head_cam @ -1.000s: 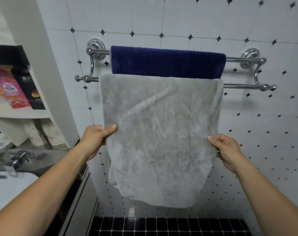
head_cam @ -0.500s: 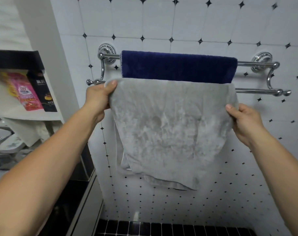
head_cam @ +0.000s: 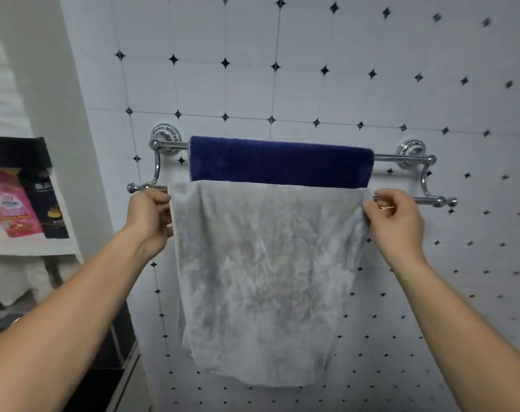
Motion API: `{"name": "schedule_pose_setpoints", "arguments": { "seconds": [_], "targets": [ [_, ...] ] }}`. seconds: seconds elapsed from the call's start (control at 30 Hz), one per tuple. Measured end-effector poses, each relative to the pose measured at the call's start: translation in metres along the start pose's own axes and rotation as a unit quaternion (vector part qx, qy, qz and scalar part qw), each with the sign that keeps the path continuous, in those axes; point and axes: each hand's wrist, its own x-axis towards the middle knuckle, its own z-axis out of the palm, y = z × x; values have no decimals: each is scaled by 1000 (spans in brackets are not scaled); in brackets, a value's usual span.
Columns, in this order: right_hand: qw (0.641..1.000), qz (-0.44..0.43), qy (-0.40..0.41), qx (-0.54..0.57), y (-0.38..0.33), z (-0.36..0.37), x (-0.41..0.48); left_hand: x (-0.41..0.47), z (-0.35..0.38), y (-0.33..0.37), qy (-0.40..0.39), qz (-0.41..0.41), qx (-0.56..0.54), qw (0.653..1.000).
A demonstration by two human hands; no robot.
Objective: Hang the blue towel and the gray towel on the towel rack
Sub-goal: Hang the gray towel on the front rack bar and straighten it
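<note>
We see a chrome double-bar towel rack on the tiled wall. A dark blue plush towel drapes over its upper bar, and a pale gray fleecy towel hangs from its lower bar. At that bar, our left hand pinches the gray towel's top left corner and our right hand pinches its top right corner.

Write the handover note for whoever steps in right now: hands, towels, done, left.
Hands: left hand grips the gray towel at its top left edge; right hand pinches its top right corner.
Towels: blue towel hangs over the towel rack's rear bar; gray towel appears draped over the front bar.
Done: blue towel hung; gray one seemingly on.
Left: even out the gray towel if needed, let go.
</note>
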Motion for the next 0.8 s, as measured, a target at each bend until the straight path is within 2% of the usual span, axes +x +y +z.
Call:
{"name": "schedule_pose_setpoints", "arguments": {
  "seconds": [0.1, 0.2, 0.27, 0.37, 0.5, 0.63, 0.8],
  "targets": [
    [975, -91, -46, -199, -14, 5, 17, 1, 7, 4, -30, 4, 15, 999],
    [965, -85, -85, -234, -30, 7, 31, 1, 15, 7, -85, -15, 60, 995],
    [961, -57, -106, -247, -34, 4, 40, 3, 18, 11, -77, -6, 59, 995],
    [981, 41, -111, -157, -28, -8, 51, 7, 12, 17, -29, 18, 59, 998],
    [989, 128, -69, 28, -16, -21, 56, 9, 5, 20, -48, 24, 80, 995],
    [991, 123, -54, 24, -13, -23, 55, 7, 10, 20, -16, 37, 101, 994],
    [994, 106, -19, -13, -1, -12, 26, 1, 1, 25, -34, 74, 190, 978]
  ]
}}
